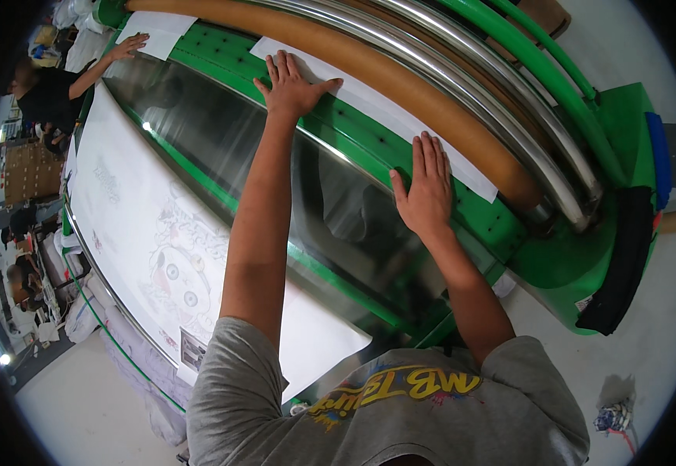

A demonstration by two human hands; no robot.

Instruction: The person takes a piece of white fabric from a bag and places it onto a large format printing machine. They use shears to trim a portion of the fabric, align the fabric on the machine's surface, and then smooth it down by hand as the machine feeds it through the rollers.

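My left hand (295,91) lies flat with spread fingers, its fingertips on a long white strip (377,109) that could be paper or cloth. Farther right, my right hand (428,190) rests its straight fingers on the same strip near its right end, thumb held apart. Neither hand grips anything. The strip lies along a green metal beam (346,130) dotted with small dark holes, beside a long brown roller (431,116). Below both forearms are a dark shiny panel (346,210) and a wide white sheet (128,186) with pale printed drawings.
Shiny metal rollers (462,81) run behind the brown one. A green end frame (563,287) with a black padded edge (621,264) stands at right. At far left, another person's hand (127,47) touches a second white piece (155,29). A crumpled bundle (614,417) lies on the floor.
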